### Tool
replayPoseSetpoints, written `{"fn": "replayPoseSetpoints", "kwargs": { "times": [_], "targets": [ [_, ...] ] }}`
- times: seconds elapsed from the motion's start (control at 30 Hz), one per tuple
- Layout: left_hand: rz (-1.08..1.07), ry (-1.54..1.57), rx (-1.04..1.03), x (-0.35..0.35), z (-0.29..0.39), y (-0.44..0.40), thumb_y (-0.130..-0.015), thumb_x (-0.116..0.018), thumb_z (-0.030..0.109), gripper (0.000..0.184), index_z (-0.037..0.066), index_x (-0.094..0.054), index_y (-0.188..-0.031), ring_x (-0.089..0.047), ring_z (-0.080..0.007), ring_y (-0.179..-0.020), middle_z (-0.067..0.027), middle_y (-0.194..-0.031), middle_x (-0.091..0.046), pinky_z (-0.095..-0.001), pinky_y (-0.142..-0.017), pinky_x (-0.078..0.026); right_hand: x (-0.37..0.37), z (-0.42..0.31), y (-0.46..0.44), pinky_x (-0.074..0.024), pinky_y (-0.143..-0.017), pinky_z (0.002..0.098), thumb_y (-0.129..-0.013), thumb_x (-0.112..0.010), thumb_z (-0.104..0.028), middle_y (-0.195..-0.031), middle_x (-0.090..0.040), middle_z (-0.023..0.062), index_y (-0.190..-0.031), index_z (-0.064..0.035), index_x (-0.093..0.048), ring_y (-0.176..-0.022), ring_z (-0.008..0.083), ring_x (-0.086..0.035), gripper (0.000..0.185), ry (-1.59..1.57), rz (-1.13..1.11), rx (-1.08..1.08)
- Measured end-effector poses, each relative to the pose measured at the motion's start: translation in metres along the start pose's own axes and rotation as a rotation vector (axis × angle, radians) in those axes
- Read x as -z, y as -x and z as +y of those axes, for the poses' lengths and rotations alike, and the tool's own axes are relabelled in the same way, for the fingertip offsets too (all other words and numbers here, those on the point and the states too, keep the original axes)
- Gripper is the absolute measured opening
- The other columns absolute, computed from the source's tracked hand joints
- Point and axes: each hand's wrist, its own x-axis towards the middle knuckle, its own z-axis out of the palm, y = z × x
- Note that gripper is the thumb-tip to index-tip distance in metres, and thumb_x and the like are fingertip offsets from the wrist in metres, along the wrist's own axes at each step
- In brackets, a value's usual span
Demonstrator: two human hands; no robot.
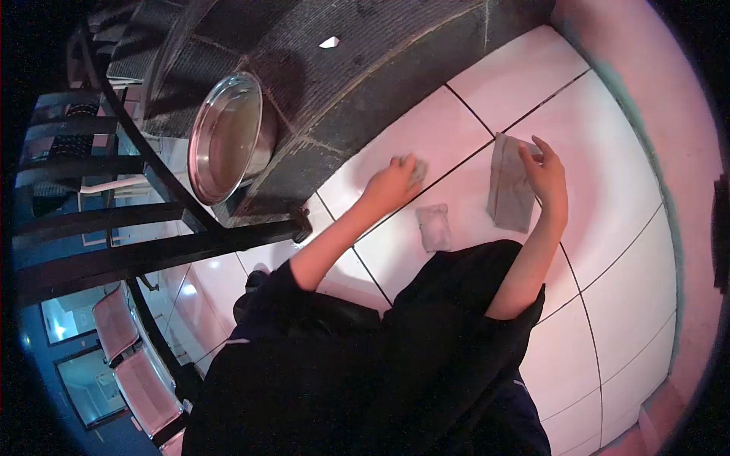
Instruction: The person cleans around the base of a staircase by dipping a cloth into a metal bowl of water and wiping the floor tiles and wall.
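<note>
A small grayish wad [417, 173] is grasped in the bent fingers of the left hand [391, 185], low over the white tiled floor [616, 152]. The right hand [547, 178] is released, its fingers loosely curled, above the edge of a folded gray cloth [511, 186] laid on the floor; whether the cloth is touched cannot be told. Nearer the body, between the hands, a small pale pad [434, 228] is laid. A steel basin [228, 140] of liquid is set on the dark stone ledge [380, 57], with a white scrap [329, 42] nearby
</note>
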Motion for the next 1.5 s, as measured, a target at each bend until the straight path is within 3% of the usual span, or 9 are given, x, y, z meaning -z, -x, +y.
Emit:
{"fn": "replayPoseSetpoints", "kwargs": {
  "times": [0.17, 0.23, 0.4, 0.47, 0.67, 0.8, 1.1, 1.27, 1.5],
  "targets": [
    [-0.177, -0.009, 0.094, 0.001, -0.022, 0.089, -0.080, -0.057, 0.029, 0.041, 0.006, -0.036, -0.107, -0.057, -0.0397, -0.074, -0.0192, -0.099, -0.048, -0.0461, -0.061, -0.050, 0.002, -0.005, 0.007, -0.0475, -0.077, 0.0366, -0.079, -0.057, -0.048, -0.101, -0.061, 0.0186, -0.122, -0.0100, -0.051, -0.090, 0.0291, -0.061, 0.057, 0.023, 0.036, 0.027],
    [-0.138, -0.040, -0.017, 0.001, -0.026, 0.093, -0.078, -0.059, 0.028, 0.046, 0.005, -0.036, -0.110, -0.059, -0.0383, -0.068, -0.0199, -0.098, -0.048, -0.0435, -0.056, -0.052, 0.002, -0.008, 0.009, -0.0474, -0.077, 0.0366, -0.079, -0.057, -0.048, -0.101, -0.061, 0.0189, -0.122, -0.0102, -0.051, -0.090, 0.0291, -0.061, 0.057, 0.004, 0.027, 0.024],
    [-0.132, -0.058, -0.090, 0.001, -0.001, 0.018, -0.078, -0.059, 0.026, 0.042, 0.005, -0.035, -0.105, -0.058, -0.0395, -0.068, -0.0213, -0.097, -0.047, -0.0452, -0.058, -0.050, -0.002, -0.014, 0.006, -0.0473, -0.073, 0.0340, -0.080, -0.059, -0.043, -0.098, -0.062, 0.0179, -0.122, -0.0077, -0.051, -0.082, 0.0254, -0.061, 0.055, -0.065, 0.044, 0.002],
    [-0.131, -0.032, -0.112, 0.007, 0.016, -0.022, -0.080, -0.058, 0.027, 0.039, 0.005, -0.036, -0.103, -0.057, -0.0404, -0.069, -0.0210, -0.097, -0.047, -0.0457, -0.060, -0.050, -0.007, -0.011, -0.001, -0.0467, -0.078, 0.0378, -0.079, -0.054, -0.052, -0.103, -0.061, 0.0183, -0.122, -0.0117, -0.051, -0.091, 0.0296, -0.061, 0.059, 0.018, 0.041, 0.041],
    [-0.059, -0.015, -0.220, 0.012, 0.027, -0.072, -0.079, -0.057, 0.026, 0.038, 0.005, -0.035, -0.102, -0.057, -0.0410, -0.072, -0.0209, -0.094, -0.049, -0.0462, -0.061, -0.049, -0.010, -0.015, -0.006, -0.0464, -0.080, 0.0381, -0.079, -0.054, -0.051, -0.105, -0.060, 0.0182, -0.122, -0.0103, -0.050, -0.094, 0.0306, -0.060, 0.059, 0.051, 0.021, 0.021],
    [0.012, 0.040, -0.184, 0.003, 0.022, -0.033, -0.080, -0.057, 0.026, 0.038, 0.005, -0.035, -0.103, -0.056, -0.0410, -0.074, -0.0206, -0.096, -0.049, -0.0459, -0.061, -0.049, -0.003, -0.008, -0.003, -0.0466, -0.080, 0.0379, -0.079, -0.054, -0.051, -0.104, -0.060, 0.0179, -0.122, -0.0098, -0.050, -0.093, 0.0300, -0.060, 0.060, 0.045, 0.011, 0.021],
    [-0.264, -0.033, 0.066, 0.014, -0.046, 0.123, -0.080, -0.058, 0.029, 0.042, 0.007, -0.035, -0.107, -0.057, -0.0403, -0.069, -0.0180, -0.101, -0.047, -0.0460, -0.059, -0.049, 0.001, -0.009, 0.005, -0.0464, -0.080, 0.0377, -0.078, -0.056, -0.049, -0.103, -0.060, 0.0180, -0.122, -0.0116, -0.051, -0.095, 0.0297, -0.060, 0.058, -0.003, 0.002, 0.004],
    [-0.236, -0.049, -0.019, 0.012, -0.042, 0.086, -0.078, -0.058, 0.028, 0.040, 0.007, -0.035, -0.103, -0.057, -0.0408, -0.068, -0.0196, -0.099, -0.048, -0.0468, -0.059, -0.049, 0.002, -0.012, 0.006, -0.0461, -0.081, 0.0370, -0.079, -0.054, -0.050, -0.105, -0.060, 0.0186, -0.122, -0.0114, -0.051, -0.096, 0.0302, -0.059, 0.058, -0.015, 0.050, 0.005],
    [-0.105, -0.061, -0.143, 0.013, 0.015, -0.047, -0.079, -0.057, 0.026, 0.038, 0.006, -0.036, -0.103, -0.058, -0.0391, -0.072, -0.0199, -0.096, -0.050, -0.0456, -0.061, -0.049, -0.003, -0.023, 0.004, -0.0463, -0.081, 0.0379, -0.079, -0.054, -0.050, -0.105, -0.060, 0.0184, -0.121, -0.0108, -0.052, -0.095, 0.0302, -0.059, 0.057, -0.015, -0.011, 0.009]
  ]
}}
